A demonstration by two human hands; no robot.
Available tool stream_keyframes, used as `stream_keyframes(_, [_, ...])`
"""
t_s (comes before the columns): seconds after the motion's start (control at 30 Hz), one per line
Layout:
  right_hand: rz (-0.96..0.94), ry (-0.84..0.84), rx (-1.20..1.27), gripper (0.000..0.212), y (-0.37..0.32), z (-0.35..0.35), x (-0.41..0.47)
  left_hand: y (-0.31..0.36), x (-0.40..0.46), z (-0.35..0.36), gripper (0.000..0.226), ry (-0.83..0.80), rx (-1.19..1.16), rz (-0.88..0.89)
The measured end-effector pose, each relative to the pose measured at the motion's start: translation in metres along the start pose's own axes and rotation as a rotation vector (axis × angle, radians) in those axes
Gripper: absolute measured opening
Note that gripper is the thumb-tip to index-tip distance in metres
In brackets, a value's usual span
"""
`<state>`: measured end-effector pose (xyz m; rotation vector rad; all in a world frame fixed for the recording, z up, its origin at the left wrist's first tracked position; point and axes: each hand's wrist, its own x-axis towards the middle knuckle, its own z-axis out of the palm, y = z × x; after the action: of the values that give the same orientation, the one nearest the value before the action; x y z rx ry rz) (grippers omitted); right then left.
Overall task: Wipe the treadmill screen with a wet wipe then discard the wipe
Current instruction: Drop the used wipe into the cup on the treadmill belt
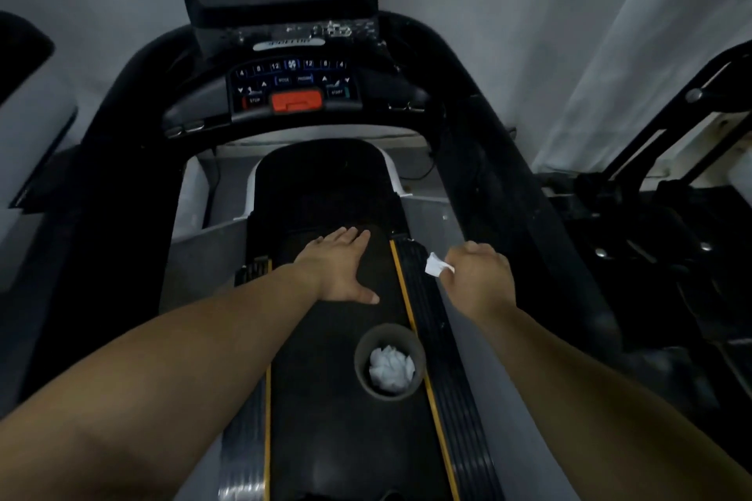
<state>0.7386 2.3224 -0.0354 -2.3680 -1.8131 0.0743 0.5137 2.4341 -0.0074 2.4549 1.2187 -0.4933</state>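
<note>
Our right fingers (455,270) pinch the wet wipe (436,265) over the treadmill's side rail; our left hand (339,266) hovers flat. We judge wiping done or unstarted; the bin (390,363) below awaits.

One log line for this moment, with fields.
left hand: open over belt | right hand: holds wipe | bin: holds used wipes

Dim, bluish indoor light leaves the treadmill frame (122,183) nearly black, detail lost in shadow. The console buttons (293,79) read soft and slightly blurred. Wide-angle distortion bends the forearms and walls toward the edges.
</note>
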Motion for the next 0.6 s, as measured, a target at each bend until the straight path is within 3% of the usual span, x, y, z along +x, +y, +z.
stream_keyframes(0.6, [0.097, -0.24, -0.007, 0.016, -0.026, 0.212, -0.054, -0.062, 0.06, 0.189, 0.127, -0.209, -0.022, 0.082])
